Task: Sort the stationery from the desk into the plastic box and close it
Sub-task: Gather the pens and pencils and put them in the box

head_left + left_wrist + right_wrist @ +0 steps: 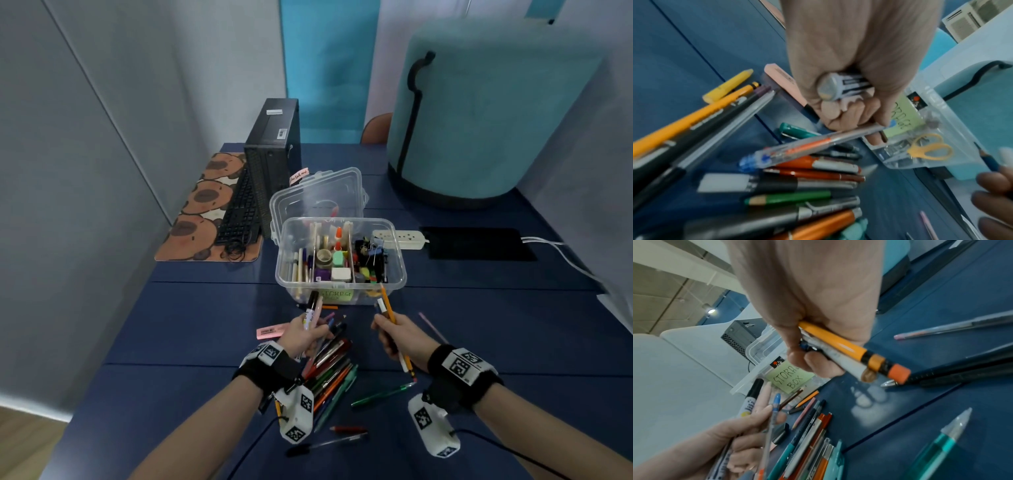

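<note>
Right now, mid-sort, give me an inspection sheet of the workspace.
Surface: blue desk, seamed panels.
Job's things: plastic box open, partly filled; lid upright behind it; loose pens piled near the hands.
Clutter: pink eraser, computer tower, keyboard.
Grip: left hand holds a marker and pens; right hand holds a yellow pencil and others.
Cables: power strip, white leads running right.
Surroundings: grey partitions, teal cover.
</note>
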The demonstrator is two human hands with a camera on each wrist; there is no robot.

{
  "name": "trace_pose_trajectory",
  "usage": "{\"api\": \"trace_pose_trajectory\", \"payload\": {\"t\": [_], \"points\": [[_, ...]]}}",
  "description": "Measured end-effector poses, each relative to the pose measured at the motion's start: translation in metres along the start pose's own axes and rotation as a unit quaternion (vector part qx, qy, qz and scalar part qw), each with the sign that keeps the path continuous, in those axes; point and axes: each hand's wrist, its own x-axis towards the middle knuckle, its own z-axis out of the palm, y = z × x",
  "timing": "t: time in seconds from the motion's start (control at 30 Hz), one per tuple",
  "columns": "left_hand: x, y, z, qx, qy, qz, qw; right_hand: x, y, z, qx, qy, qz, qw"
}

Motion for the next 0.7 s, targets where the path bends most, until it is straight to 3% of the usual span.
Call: {"api": "trace_pose_trajectory", "payload": {"t": [0.23,0.37,0.43,0.53,0.6,0.7], "points": [[0.004,-0.012,0.011,0.186,0.121,0.005,0.975,-0.005,0.004,0.002,0.018,-0.003,0.037,0.999],[-0.013,0.007,0.002,0.239,0.1,0.02,0.966,-0.012,-0.003,0.0,0.037,-0.02,0.052,0.998],[-0.026,0.023,-0.005,0.183,0.07,0.0,0.981,-0.016,-0.016,-0.002,0.071,-0.061,0.057,0.994],[-0.042,0.057,-0.014,-0.019,0.044,-0.045,0.998,-0.018,-0.049,-0.003,0.091,-0.119,0.05,0.987],[-0.042,0.085,-0.021,-0.134,0.043,-0.046,0.989,-0.009,-0.075,-0.004,0.123,-0.128,0.043,0.983],[-0.014,0.122,-0.033,-0.247,0.099,-0.036,0.963,0.013,-0.109,-0.005,0.215,-0.11,0.046,0.969]]}}
